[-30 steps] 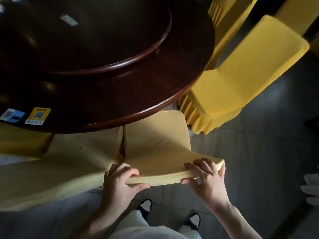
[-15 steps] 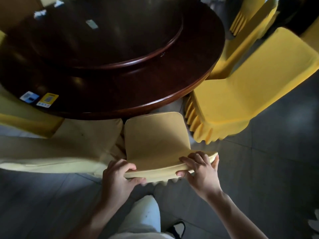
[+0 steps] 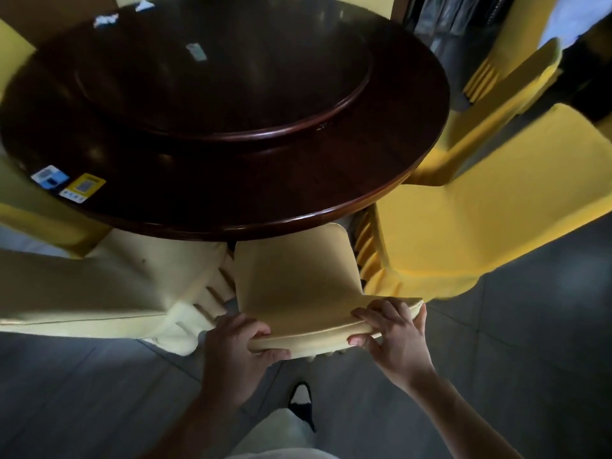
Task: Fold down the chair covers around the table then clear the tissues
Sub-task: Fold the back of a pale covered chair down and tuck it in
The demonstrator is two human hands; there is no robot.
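At the near edge of the round bench (image 3: 381, 200), both hands grasp the top of a chair back dressed in a pale yellow chair cover (image 3: 294, 283). Left hand (image 3: 236, 346) curls over the left end, fingers on top, thumb under. Right hand (image 3: 395, 332) grips the right corner the same way. Hold at both ends likely keeps the cover even for pulling it down; skirt pleats show below the edge, so this one looks not fully down yet. Seat is tucked under the bench rim. Neighbour chair left (image 3: 99, 286) and brighter yellow chair right (image 3: 480, 220) sit close beside it. Tissues (image 3: 105, 19) lie on the far side of the bench, one more (image 3: 196, 51) on the turntable (image 3: 265, 127), untouched. Two cards (image 3: 66, 182) near the left rim.
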